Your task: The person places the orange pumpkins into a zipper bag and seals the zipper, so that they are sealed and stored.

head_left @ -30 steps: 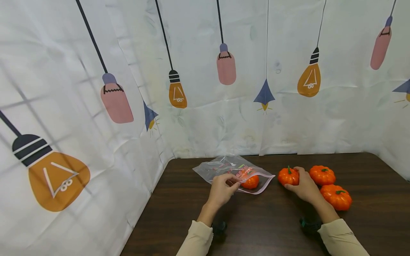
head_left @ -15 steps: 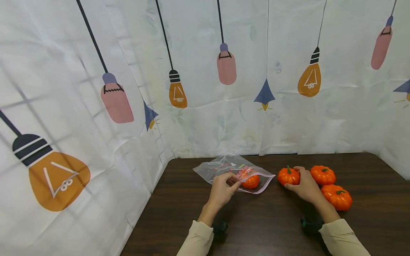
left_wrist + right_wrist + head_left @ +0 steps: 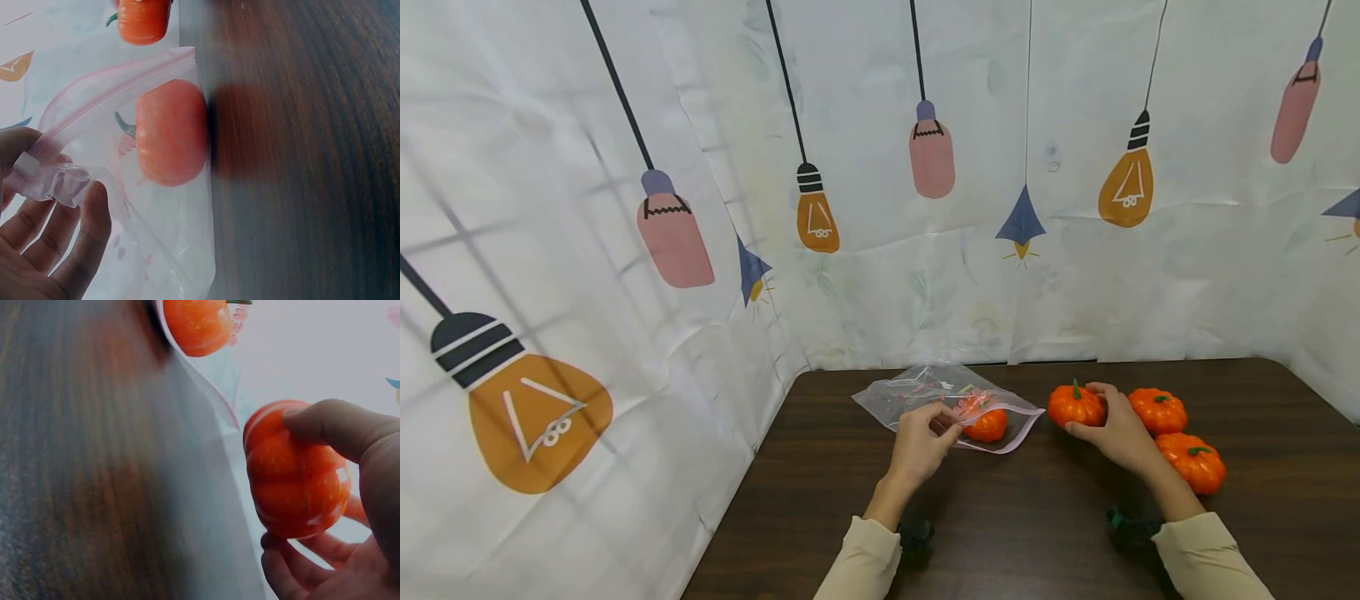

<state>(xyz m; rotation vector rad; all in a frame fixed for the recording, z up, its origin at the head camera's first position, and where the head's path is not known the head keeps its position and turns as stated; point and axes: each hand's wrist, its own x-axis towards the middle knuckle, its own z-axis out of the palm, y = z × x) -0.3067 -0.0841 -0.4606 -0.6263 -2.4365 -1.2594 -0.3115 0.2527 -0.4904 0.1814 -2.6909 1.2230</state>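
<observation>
My left hand [image 3: 921, 437] pinches the rim of a clear zip bag [image 3: 902, 392] with a pink seal strip. In the left wrist view a white slider [image 3: 26, 164] sits on that strip by the thumb. One orange toy pumpkin [image 3: 172, 132] with a green stem lies inside the bag near its mouth. My right hand [image 3: 1116, 429] grips a second pumpkin [image 3: 1075, 406], thumb on one side and fingers on the other, to the right of the bag. In the right wrist view this pumpkin [image 3: 297, 469] appears raised off the table.
Two more orange pumpkins, a rear one [image 3: 1157, 411] and a front one [image 3: 1192, 462], sit on the dark wooden table [image 3: 1015, 533] just right of my right hand. A white curtain [image 3: 880, 308] printed with lamps hangs behind the table and along its left side.
The pumpkin in my right hand has risen slightly and shifted a little left, its side turning more toward the head camera. My left hand and the bag stay in place.
</observation>
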